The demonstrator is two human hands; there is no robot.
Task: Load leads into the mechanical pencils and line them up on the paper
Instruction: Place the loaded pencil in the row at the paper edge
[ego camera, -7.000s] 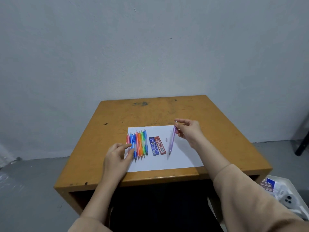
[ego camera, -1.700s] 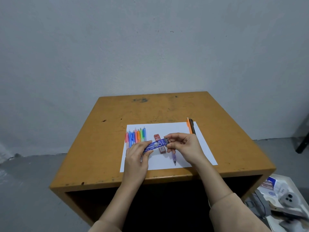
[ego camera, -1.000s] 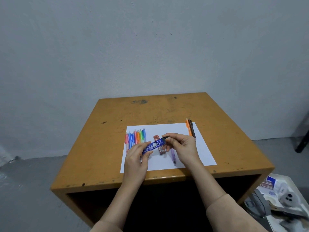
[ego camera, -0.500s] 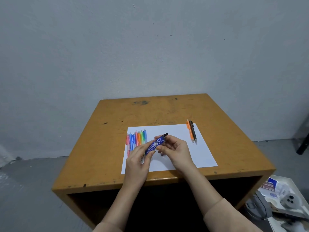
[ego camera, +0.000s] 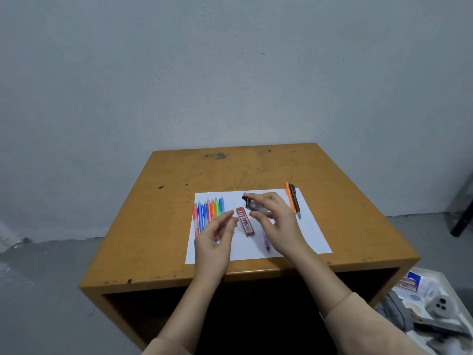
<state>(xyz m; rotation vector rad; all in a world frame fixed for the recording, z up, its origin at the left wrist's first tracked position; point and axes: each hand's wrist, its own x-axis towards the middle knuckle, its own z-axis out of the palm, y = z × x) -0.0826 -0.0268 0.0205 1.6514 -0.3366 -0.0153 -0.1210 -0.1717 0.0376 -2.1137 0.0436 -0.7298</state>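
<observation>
Getting a lead out for the purple pencil

The right hand [ego camera: 279, 224] is pinching the lead case [ego camera: 252, 204] between forefinger and thumb; the purple pencil [ego camera: 266, 242] is lying under its palm. The left hand [ego camera: 215, 237] is hovering just left of the case, fingertips nearly meeting; whether they are holding a lead I cannot tell. Next is likely feeding a lead into that pencil, calling for a light, steady pinch. A red case [ego camera: 245, 221] is lying between the hands on the paper [ego camera: 231, 198].

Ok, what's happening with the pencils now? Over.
Right hand grips dark lead case. Left hand alongside, fingertips nearly touching; can't tell if pinching anything. Purple pencil on paper, partly under right hand. Nothing in the way.
</observation>
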